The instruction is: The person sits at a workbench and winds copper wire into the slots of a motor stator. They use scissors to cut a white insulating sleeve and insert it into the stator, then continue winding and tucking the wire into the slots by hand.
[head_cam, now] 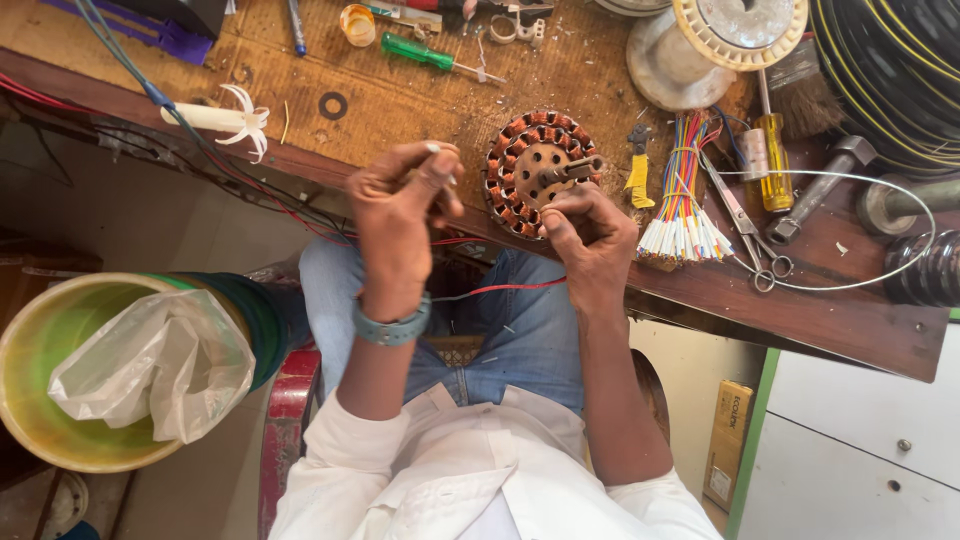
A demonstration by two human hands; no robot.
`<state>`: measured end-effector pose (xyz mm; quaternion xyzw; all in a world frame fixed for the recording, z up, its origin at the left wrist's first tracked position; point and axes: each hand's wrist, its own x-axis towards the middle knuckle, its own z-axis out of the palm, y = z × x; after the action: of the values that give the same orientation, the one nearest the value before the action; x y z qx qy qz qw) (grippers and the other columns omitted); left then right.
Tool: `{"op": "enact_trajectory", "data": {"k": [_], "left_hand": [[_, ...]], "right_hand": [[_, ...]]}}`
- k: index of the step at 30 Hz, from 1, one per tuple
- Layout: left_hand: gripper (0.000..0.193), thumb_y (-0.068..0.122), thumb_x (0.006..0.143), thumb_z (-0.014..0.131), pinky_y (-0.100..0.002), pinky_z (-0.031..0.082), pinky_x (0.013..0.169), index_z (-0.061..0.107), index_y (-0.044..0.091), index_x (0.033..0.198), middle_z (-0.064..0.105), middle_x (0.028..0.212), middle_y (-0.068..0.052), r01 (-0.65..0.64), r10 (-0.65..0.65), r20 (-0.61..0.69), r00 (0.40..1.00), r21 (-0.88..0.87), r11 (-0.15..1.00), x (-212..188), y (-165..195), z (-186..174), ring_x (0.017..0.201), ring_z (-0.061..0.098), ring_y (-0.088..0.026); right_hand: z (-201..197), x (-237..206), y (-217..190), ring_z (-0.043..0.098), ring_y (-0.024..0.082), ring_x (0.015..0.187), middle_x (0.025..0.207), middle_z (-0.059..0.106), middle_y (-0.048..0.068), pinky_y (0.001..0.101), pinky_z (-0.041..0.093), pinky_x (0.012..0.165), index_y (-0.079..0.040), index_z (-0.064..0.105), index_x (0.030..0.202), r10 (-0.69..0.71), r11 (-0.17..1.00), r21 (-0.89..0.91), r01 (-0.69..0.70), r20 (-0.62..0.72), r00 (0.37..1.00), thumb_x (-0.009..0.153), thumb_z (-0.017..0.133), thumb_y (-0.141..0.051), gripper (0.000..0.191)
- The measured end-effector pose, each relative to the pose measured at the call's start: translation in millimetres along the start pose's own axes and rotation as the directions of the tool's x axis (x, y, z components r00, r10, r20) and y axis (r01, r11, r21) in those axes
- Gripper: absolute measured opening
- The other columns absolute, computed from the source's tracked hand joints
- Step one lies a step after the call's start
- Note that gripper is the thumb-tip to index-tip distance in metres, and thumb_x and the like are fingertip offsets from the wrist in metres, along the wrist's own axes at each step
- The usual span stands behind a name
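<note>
Centrally, a round motor stator (535,172) with copper-wound coils and a protruding shaft is resting at the near edge of the wooden tabletop (400,100), tilted toward the person. The right hand (590,235) is sitting at five o'clock of the stator, its fingers closed against the lower rim of the windings. The left hand (400,215) is hovering at nine o'clock of the stator, just beside it; its fingers are pinched together on something thin, too small to identify. A thin red wire (500,290) is running below both hands, across the person's blue jeans.

At three o'clock of the stator, a bundle of multicoloured wires (685,190) with white sleeved ends is lying on the tabletop, with a small yellow-handled tool (638,170) between the two. Scissors (748,225) are lying just beyond the bundle, and a yellow-handled screwdriver (772,165) and a hammer (820,185) are lying further out at three o'clock. A loop of bare grey wire (880,275) is curving around these tools. At one o'clock, a wire spool (700,40) is standing near a brush (800,95). At eleven o'clock, a green-handled screwdriver (425,55) is lying well apart from the stator. At eight o'clock, below the tabletop, a yellow-green bucket (60,340) is holding a crumpled white plastic bag (160,365).
</note>
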<state>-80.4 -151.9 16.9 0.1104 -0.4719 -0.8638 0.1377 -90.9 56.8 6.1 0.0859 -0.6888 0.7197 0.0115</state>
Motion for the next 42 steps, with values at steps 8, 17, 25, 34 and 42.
{"op": "enact_trajectory", "data": {"k": [8,17,25,34,42], "left_hand": [[0.016,0.008,0.090,0.076,-0.019,0.046,0.049,0.079,0.004,0.106,0.076,0.092,-0.002,0.096,-0.082,-0.065,0.995,0.263,0.960,21,-28,25,0.074,0.064,-0.004],[0.017,0.012,0.094,0.075,-0.019,0.041,0.044,0.079,0.000,0.106,0.072,0.074,-0.007,0.163,-0.169,0.033,0.985,0.133,0.978,15,-29,41,0.056,0.068,-0.009],[0.018,0.015,0.096,0.074,-0.021,0.040,0.042,0.072,-0.001,0.103,0.074,0.084,-0.005,0.310,-0.307,0.043,0.951,-0.162,0.937,-21,-61,32,0.050,0.059,-0.009],[0.021,0.017,0.094,0.078,-0.019,0.036,0.038,0.073,0.001,0.106,0.076,0.089,-0.009,0.328,-0.335,0.017,0.942,-0.262,0.908,-22,-81,29,0.048,0.058,-0.007],[0.020,0.016,0.095,0.077,-0.018,0.036,0.039,0.072,0.000,0.107,0.076,0.091,-0.009,0.297,-0.302,0.022,0.953,-0.258,0.919,-24,-85,22,0.050,0.056,-0.006]], "right_hand": [[-28,26,16,0.069,0.013,0.086,0.091,0.074,0.006,0.0272,0.057,0.080,0.003,0.076,0.094,-0.105,0.983,-0.161,0.088,-0.098,0.990,0.090,0.079,-0.003,0.008],[-30,32,5,0.071,0.015,0.075,0.086,0.075,0.007,0.0296,0.058,0.071,0.002,0.076,0.096,0.133,0.988,0.093,-0.121,-0.147,0.980,0.085,0.077,-0.002,0.011],[-26,-7,10,0.066,0.008,0.080,0.090,0.070,0.003,0.0229,0.054,0.074,0.001,0.069,0.094,0.044,0.997,-0.066,-0.051,-0.101,0.994,0.093,0.074,-0.002,0.006],[-18,-10,-4,0.062,0.008,0.083,0.093,0.064,0.003,0.0228,0.052,0.073,0.002,0.064,0.093,-0.087,0.945,-0.314,0.097,0.044,0.995,0.089,0.074,0.004,0.011],[-12,-12,-6,0.063,0.008,0.076,0.087,0.064,0.003,0.0242,0.053,0.068,0.000,0.064,0.090,-0.092,0.906,-0.411,0.099,0.037,0.995,0.087,0.075,0.001,0.011]]}}
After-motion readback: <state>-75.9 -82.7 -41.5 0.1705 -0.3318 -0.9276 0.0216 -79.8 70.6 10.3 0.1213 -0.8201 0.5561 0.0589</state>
